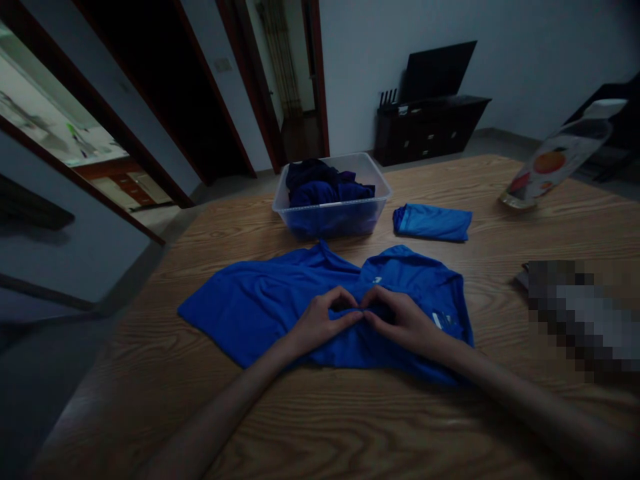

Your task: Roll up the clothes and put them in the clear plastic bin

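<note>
A bright blue garment point(260, 303), which looks like a shirt, lies spread on the wooden table in front of me. Small white marks and a label show on its right part, where the cloth is bunched and partly folded over. My left hand point(325, 317) pinches the cloth near its middle between thumb and fingers. Right beside it, my right hand point(395, 317) pinches the same cloth, and the fingertips of both hands meet. The fabric under my palms is hidden.
Behind the garment stands a clear plastic bin point(333, 213) of dark blue clothes. A folded blue cloth point(435, 222) lies to its right. Farther right a bottle point(555, 160) stands on the wooden table point(310, 427), with a blurred-out object point(585, 320) nearer me.
</note>
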The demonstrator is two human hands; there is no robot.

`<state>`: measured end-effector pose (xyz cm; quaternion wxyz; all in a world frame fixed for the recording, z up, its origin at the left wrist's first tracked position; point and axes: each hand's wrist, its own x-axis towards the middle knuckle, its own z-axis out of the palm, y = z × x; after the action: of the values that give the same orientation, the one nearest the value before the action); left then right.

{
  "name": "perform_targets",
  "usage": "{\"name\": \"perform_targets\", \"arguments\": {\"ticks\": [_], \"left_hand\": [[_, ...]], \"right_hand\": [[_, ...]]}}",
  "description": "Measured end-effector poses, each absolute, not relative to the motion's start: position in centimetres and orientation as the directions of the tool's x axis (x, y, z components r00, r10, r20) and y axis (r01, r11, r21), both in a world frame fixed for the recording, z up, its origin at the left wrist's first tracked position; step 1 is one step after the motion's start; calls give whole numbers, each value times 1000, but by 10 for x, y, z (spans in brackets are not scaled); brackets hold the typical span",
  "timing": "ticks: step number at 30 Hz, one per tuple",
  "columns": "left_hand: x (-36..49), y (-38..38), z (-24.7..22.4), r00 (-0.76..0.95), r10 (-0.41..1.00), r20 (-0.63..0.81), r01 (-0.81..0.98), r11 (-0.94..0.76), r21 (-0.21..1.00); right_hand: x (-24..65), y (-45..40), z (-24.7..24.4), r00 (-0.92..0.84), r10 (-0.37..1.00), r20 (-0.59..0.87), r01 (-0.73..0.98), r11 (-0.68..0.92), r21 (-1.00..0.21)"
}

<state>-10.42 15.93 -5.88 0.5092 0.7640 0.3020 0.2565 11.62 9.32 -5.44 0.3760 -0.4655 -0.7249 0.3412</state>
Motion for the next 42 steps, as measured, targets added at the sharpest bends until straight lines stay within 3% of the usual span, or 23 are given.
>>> {"name": "perform_targets", "arguments": {"ticks": [9, 22, 27, 34, 42], "left_hand": [[-111, 158, -59, 711, 682, 174, 214, -444, 870], [-113, 169, -53, 756, 652, -67, 236, -175, 956], [-114, 166, -48, 762, 647, 37, 225, -318, 921], [-116, 164, -45, 771, 619, 147, 319, -576, 753], [-113, 166, -46, 747, 665, -8, 318, -346, 883]], "right_hand": [[119, 94, -49, -315, 939, 140, 402, 266, -876], [116, 90, -51, -304, 928, 217, 479, 346, -807], [118, 92, -50, -315, 931, 183, 454, 317, -833], [119, 94, -49, -314, 940, 130, 442, 266, -857], [118, 93, -46, -291, 934, 205, 436, 321, -841]]}}
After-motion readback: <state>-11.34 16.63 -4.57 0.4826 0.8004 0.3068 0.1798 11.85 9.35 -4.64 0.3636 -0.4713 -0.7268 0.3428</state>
